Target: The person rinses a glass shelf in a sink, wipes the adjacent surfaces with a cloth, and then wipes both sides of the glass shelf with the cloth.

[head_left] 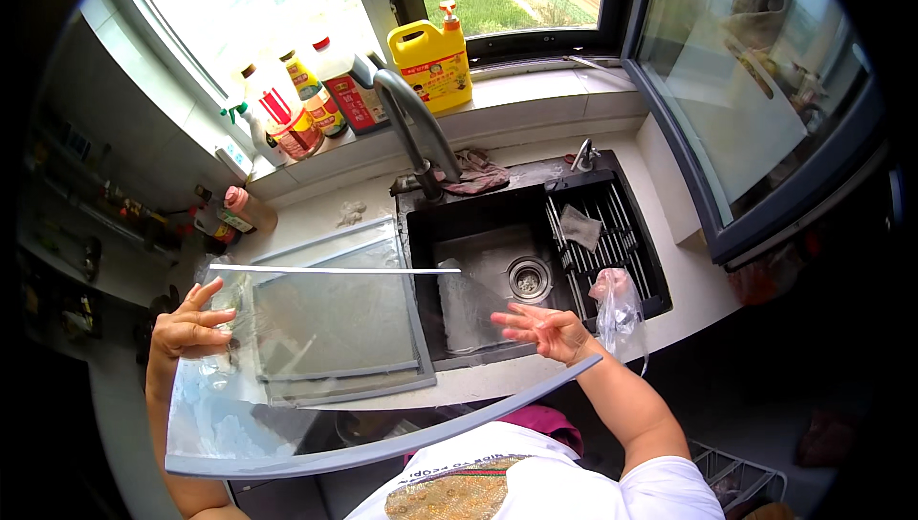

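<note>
Between my two hands is a clear glass shelf [225, 424], tilted, with a thin white strip along its far edge and a grey trim along its near edge. My left hand [191, 326] grips its left side, fingers bent over the edge. At the right side my right hand [547, 331] holds the edge, its fingers spread inward. Under the glass, grey-rimmed panels [335, 329] lie overlapping on the counter, left of the black sink [449, 343]. Wet patches and streaks show on the glass.
A grey faucet [411, 128] rises behind the sink, beside a crumpled cloth [473, 173]. A slatted rack [612, 243] with a scrubbing pad [579, 227] spans the sink's right side. A plastic bag [622, 309] sits near it. Bottles and a yellow jug [432, 66] line the sill; an open window [746, 89] juts in.
</note>
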`<state>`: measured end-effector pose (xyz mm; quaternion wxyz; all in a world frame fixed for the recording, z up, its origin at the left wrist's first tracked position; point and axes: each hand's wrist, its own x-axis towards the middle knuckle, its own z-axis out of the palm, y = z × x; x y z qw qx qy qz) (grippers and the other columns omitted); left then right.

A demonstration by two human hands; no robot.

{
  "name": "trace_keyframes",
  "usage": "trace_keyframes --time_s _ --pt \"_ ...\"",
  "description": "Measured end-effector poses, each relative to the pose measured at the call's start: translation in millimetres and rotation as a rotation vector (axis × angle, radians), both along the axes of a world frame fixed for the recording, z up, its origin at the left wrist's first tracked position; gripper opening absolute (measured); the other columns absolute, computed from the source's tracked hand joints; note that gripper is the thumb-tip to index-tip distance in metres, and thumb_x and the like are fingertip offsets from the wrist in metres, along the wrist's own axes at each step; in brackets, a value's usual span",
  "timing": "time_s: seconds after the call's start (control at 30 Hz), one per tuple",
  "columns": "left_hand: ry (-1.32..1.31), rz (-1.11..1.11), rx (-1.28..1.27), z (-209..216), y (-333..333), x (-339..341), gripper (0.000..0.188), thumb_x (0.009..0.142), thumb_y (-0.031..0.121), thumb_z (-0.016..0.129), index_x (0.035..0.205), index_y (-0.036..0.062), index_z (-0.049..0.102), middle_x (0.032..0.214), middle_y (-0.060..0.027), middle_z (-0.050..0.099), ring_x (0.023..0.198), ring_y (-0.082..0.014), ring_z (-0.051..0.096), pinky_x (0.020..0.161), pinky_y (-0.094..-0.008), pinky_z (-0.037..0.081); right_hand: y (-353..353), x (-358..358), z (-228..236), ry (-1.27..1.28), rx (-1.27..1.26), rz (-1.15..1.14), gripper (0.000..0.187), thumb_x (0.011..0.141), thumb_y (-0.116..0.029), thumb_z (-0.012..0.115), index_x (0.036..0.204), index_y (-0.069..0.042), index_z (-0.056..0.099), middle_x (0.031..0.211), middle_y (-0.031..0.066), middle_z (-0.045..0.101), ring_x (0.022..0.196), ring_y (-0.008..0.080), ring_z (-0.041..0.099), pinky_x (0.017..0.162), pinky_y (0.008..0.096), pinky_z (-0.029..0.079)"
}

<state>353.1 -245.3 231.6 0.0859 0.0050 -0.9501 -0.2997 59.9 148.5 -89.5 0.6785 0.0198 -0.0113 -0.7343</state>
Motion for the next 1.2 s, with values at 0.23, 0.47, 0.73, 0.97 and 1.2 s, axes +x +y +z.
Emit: trace_keyframes --time_s 0.23,0.47,0.73,0.97,1.2 --pt "0.037 -0.185 -0.037 -11 -38 22 0.023 0.063 0.016 0.082 0.084 0.0113 0.075 0.114 -0.015 0.065 0.136 -0.0385 0.03 0.112 -0.047 0.017 22 17 18 0.475 0.346 0.228 0.088 0.092 -0.019 0.06 0.147 -0.006 -0.008 0.112 0.0237 0.06 0.068 0.0164 0.068 0.054 0.021 0.055" --pt "0.474 0.281 0.283 -56 9 38 0.066 0.079 0.033 0.063 0.136 0.0168 0.034 0.151 -0.0158 0.023 0.137 -0.0317 0.029 0.103 -0.0411 0.035 35 76 51 0.484 0.305 -0.105 0.094 0.088 -0.011 0.063 0.148 -0.013 -0.009 0.088 0.0189 0.066 0.063 0.0233 0.067 0.053 0.0261 0.055" --pt "0.619 0.069 1.855 -130 138 8 0.097 0.078 0.082 0.03 0.149 0.0265 -0.006 0.155 -0.0181 -0.004 0.135 -0.0495 0.021 0.095 -0.0744 0.025 28 69 67 0.554 0.355 -0.217 0.092 0.088 -0.006 0.061 0.148 -0.017 -0.009 0.089 0.0204 0.067 0.062 0.0268 0.068 0.053 0.0303 0.055" --pt "0.961 0.11 1.87 -177 214 12 0.125 0.061 0.083 0.056 0.15 0.0151 0.0 0.154 -0.0185 -0.008 0.14 -0.0431 -0.003 0.101 -0.0712 0.019 34 45 63 0.607 0.388 -0.223 0.095 0.088 -0.003 0.059 0.146 -0.019 -0.014 0.092 0.0244 0.063 0.068 0.0289 0.068 0.055 0.0298 0.057" --pt "0.426 0.735 1.804 -205 279 -34 0.068 0.086 0.016 0.055 0.146 0.0142 0.022 0.144 -0.0265 0.029 0.124 -0.0452 0.041 0.089 -0.0548 0.045 66 3 42 0.737 0.473 -0.234 0.084 0.086 0.0 0.06 0.148 -0.014 0.006 0.103 0.0159 0.06 0.082 0.0198 0.066 0.059 0.0295 0.058"
